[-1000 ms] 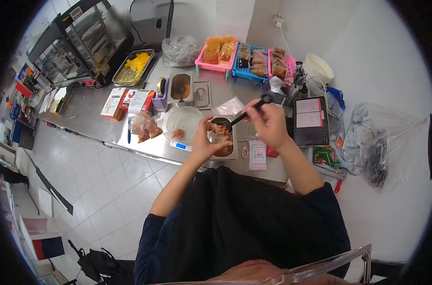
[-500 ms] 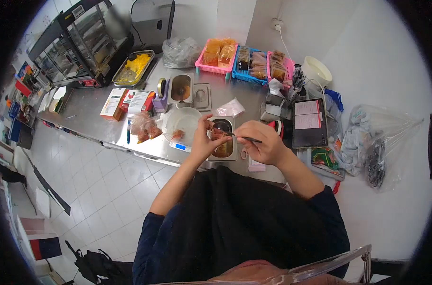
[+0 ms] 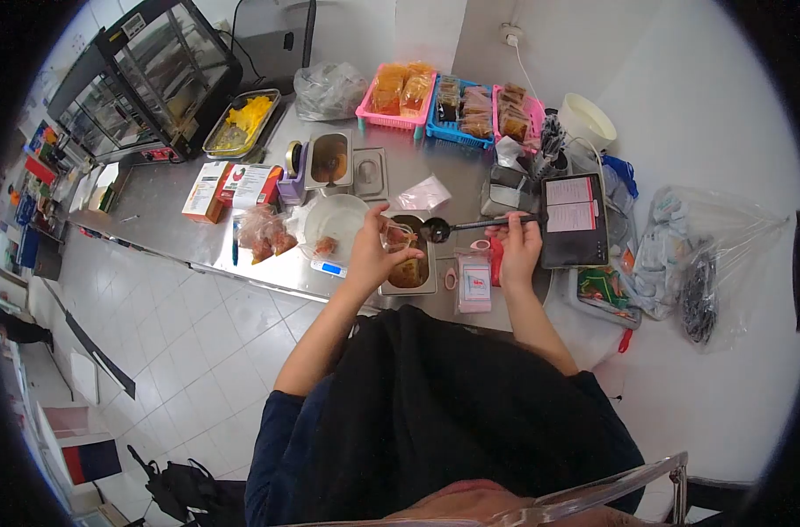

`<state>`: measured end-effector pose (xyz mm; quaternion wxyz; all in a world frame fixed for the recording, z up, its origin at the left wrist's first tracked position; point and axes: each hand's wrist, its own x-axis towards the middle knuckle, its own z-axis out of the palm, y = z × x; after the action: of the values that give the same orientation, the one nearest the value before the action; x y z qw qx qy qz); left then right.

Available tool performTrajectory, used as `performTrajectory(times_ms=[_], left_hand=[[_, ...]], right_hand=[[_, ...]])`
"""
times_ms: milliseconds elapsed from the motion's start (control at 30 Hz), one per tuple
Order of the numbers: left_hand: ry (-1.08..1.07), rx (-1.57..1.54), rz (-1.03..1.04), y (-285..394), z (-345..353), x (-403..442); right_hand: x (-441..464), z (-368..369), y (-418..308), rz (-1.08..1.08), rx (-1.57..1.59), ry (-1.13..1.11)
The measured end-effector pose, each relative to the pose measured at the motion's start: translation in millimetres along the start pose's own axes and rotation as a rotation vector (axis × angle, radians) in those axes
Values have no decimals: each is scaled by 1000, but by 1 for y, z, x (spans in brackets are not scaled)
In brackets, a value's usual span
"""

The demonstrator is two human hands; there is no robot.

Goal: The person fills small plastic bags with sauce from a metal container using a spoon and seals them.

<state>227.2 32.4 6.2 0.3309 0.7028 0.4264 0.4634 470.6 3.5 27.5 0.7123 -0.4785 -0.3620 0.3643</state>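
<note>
My left hand [image 3: 372, 250] pinches a small clear plastic bag [image 3: 401, 235] with reddish contents, thumb and fingers curled about its mouth. The bag is over a deep steel pan [image 3: 434, 274] that holds brownish sauce. In my right hand [image 3: 520, 250] is a black ladle [image 3: 483, 225], gripped near the handle's end and lying almost level. Its dark bowl [image 3: 436, 230] points at the bag, just right of it. Left of my left hand, a translucent bowl [image 3: 336, 215] sits on a scale [image 3: 329, 269], with a small filled bag [image 3: 326, 247] inside.
Several filled bags [image 3: 264, 235] lie by the front edge, near boxes [image 3: 208, 193] and a tape dispenser [image 3: 293, 183]. Another steel pan [image 3: 329, 156] and a lid [image 3: 371, 174] stand behind. Baskets [image 3: 395, 123] of sachets line the back; a tablet [image 3: 575, 224] stands right.
My right hand has moved right and back along the ladle, whose bowl now shows outside the bag. A pink-and-white packet on the counter has come into fuller view. My left hand still holds the bag.
</note>
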Motion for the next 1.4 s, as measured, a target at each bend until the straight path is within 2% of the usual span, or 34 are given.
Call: performTrajectory(times_ms=[67,200,400,500,600,633,733,1000,1400], left_hand=[[-27,46,-1,2,-1,3],[-12,91,-21,10,1,6],[35,22,-17,-2,5,5],[51,67,-26,1,6,4],[75,42,-31,7,5,5],[85,13,-30,7,5,5],[103,67,50,-2,4,6],[95,34,27,-7,1,7],[92,33,34,-2,2,11]], right_hand=[[0,-8,20,36,46,-15],[2,-1,15,109,70,-18],[-8,20,-27,-29,-19,-101],[-21,35,-45,-322,-109,-312],[-20,34,-52,-799,-450,-578],[-22,39,-61,-828,-423,-669],[-25,42,-63,-869,-341,-771],[-22,43,-63,-936,-302,-907],[-20,40,-60,-953,-303,-859]])
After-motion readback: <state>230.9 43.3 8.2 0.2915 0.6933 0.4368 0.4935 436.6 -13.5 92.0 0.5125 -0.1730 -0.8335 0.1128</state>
